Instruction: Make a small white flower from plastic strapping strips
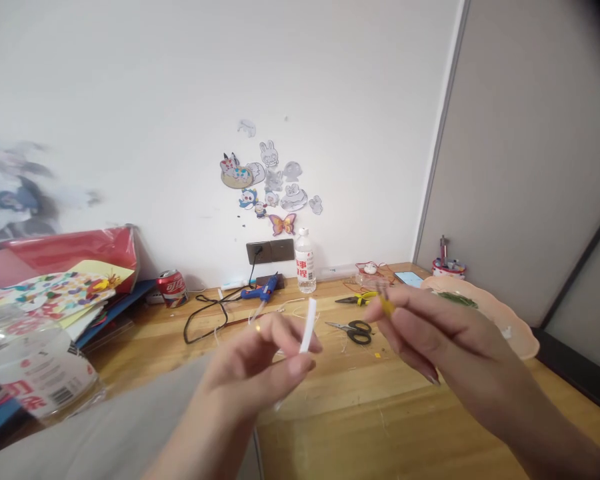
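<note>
Between the thumb and fingers of my left hand (265, 360) is a narrow white strip (309, 325), its free end pointing up. My right hand (435, 333) is closed in a pinch on a small yellow piece (387, 307); its tip is blurred and its exact kind is unclear. The two hands are apart, raised over the wooden table. Behind and between them lie scissors (360, 332) with black handles. Pliers (365, 299) with yellow grips rest just beyond, partly hidden by my right hand.
Along the wall are a blue glue gun (264, 290), a water bottle (306, 267) and a red can (173, 289). A large bottle (40, 373) and colourful papers (55, 293) crowd the left. A pinkish tray (523, 333) and a phone (408, 279) are right.
</note>
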### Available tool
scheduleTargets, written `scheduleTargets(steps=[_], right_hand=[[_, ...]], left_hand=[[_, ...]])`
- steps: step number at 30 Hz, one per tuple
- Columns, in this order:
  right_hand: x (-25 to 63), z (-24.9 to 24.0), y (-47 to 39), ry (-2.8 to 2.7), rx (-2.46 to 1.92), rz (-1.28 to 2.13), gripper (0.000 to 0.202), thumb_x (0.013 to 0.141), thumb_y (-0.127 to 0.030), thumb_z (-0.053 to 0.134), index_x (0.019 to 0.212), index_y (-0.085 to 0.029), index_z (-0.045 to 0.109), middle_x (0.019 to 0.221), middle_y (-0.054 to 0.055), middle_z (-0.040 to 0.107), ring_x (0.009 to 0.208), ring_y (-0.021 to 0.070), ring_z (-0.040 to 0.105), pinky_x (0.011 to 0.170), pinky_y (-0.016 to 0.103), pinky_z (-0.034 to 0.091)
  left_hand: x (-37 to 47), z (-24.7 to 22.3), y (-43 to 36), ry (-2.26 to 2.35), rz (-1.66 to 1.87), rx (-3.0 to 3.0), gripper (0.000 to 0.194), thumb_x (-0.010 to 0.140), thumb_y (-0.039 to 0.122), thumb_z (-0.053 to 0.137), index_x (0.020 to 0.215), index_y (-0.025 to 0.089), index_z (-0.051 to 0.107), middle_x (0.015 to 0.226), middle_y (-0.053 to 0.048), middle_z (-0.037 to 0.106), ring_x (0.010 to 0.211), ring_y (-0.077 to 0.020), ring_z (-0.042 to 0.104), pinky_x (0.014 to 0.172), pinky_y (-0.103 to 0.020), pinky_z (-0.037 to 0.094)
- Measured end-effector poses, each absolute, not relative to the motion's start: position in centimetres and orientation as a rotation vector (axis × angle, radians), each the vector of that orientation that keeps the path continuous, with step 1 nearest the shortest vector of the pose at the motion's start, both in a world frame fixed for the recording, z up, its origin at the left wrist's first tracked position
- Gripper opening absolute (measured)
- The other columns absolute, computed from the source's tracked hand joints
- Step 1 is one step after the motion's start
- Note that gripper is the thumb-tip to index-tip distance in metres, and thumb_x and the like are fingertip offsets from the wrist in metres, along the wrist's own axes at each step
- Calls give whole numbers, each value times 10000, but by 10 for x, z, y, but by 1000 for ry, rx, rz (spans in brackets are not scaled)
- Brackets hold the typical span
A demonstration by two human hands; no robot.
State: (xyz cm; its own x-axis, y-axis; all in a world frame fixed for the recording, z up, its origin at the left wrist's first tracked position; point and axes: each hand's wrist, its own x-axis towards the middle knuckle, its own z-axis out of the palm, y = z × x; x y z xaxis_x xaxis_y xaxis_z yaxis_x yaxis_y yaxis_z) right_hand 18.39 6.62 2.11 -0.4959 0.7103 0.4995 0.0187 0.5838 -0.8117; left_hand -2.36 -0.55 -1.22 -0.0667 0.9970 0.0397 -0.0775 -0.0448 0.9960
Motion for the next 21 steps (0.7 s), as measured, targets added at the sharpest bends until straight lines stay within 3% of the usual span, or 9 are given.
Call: scheduleTargets(steps=[2, 7, 12, 15, 21], right_hand=[[181, 19, 64, -2026, -614, 687, 152, 880, -245, 450, 943, -303, 576, 706, -51, 574, 609, 79, 519, 527, 183, 390], [176, 15, 62, -2175, -625, 315, 233, 877, -198, 439, 1051, -296, 560, 926, -47, 643, 830, 100, 576, 714, 199, 421], [175, 14, 64, -2171, -641, 91, 233, 878, -203, 419, 1049, -226, 576, 815, -12, 661, 693, 113, 594, 582, 217, 426], [175, 15, 64, -2186, -643, 77, 211, 874, -209, 431, 1005, -197, 595, 810, 4, 672, 697, 123, 606, 587, 224, 432], [175, 15, 63, -2229, -655, 130, 171, 882, -248, 427, 925, -219, 590, 651, -26, 617, 525, 103, 535, 483, 213, 372]], left_hand=[[-9, 9, 5, 1163, 1362, 1157, 122, 726, 231, 617, 631, 192, 550, 676, 34, 547, 694, -121, 482, 653, -233, 376], [1, 12, 9, 1190, 1488, 1221, 149, 651, 211, 683, 555, 191, 570, 667, 37, 513, 651, -106, 437, 555, -199, 335], [-2, 9, 5, 1263, 1533, 1316, 133, 638, 178, 685, 545, 207, 594, 666, 25, 538, 668, -126, 482, 567, -216, 365], [0, 10, 6, 1304, 1527, 1409, 135, 644, 169, 673, 545, 207, 590, 673, 16, 551, 697, -144, 497, 632, -245, 372], [1, 8, 8, 1280, 1465, 1451, 151, 659, 162, 659, 539, 205, 579, 657, 16, 536, 677, -146, 495, 627, -254, 365]])
